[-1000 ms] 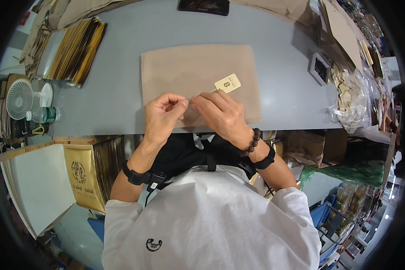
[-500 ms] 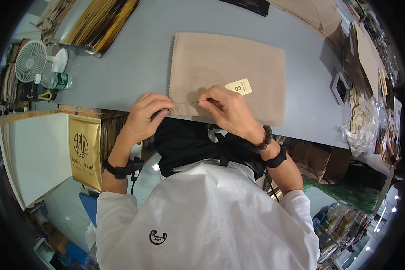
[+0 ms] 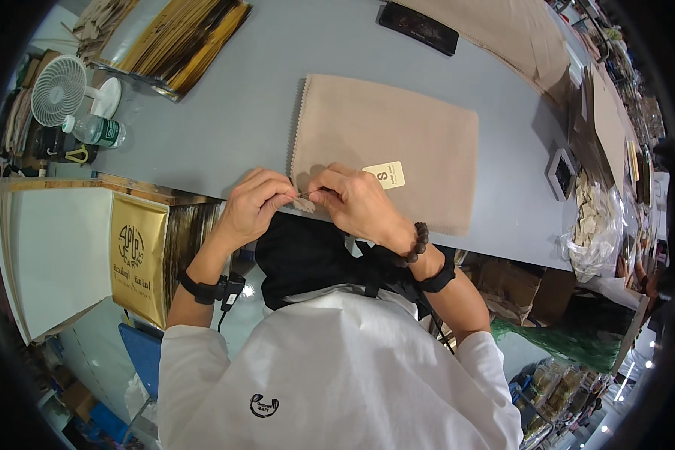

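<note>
A folded beige cloth with zigzag-cut edges lies on the grey table. My left hand is closed at its near left corner, pinching the fabric, a bit of which bunches up below the fingertips. Close beside it, my right hand pinches a thin dark sliver, whose tip meets the left fingertips; its exact kind is too small to make out. A cream card tag rests on the cloth just beyond my right hand.
Black phone at the far side, near more beige fabric. Stacked gold packets, a white fan and a plastic bottle stand left. A small grey box and a clear bag of scraps lie right.
My right hand has moved left with the thin sliver, so both hands' fingertips now meet at the cloth's corner. That corner is now bunched up. The whole view has shifted slightly.
</note>
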Tool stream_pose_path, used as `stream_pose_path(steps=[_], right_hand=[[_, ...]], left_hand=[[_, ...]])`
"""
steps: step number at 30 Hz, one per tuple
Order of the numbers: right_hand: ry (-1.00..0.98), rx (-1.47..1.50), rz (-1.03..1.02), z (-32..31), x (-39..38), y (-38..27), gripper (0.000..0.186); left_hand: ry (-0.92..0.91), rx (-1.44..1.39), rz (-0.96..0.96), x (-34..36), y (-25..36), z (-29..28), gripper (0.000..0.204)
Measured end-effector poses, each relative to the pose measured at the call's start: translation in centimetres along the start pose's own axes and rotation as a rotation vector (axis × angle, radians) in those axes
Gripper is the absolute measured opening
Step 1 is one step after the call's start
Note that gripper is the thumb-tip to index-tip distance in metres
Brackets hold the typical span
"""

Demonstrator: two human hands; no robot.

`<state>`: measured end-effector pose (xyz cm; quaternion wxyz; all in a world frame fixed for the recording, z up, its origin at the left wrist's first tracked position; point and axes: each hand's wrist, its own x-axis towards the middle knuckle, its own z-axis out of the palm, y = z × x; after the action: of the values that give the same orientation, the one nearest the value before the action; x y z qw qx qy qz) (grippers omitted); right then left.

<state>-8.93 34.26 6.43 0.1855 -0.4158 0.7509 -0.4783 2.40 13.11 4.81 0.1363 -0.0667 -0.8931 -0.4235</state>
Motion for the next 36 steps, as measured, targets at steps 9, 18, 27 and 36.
stream_pose_path(steps=[9,18,27,36], right_hand=[[-0.011,-0.025,-0.008,0.8,0.2,0.0,0.006],[0.014,0.098,0.073,1.0,0.3,0.1,0.008],[0.039,0.115,0.077,0.9,0.3,-0.1,0.007],[0.024,0.225,0.175,0.9,0.4,0.6,0.009]], left_hand=[[-0.005,-0.043,-0.018,0.0,0.1,0.1,0.005],[0.023,-0.057,-0.045,0.0,0.1,0.3,0.007],[0.004,-0.048,-0.051,0.1,0.1,0.3,0.008],[0.154,-0.054,-0.259,-0.9,2.0,0.2,0.012]])
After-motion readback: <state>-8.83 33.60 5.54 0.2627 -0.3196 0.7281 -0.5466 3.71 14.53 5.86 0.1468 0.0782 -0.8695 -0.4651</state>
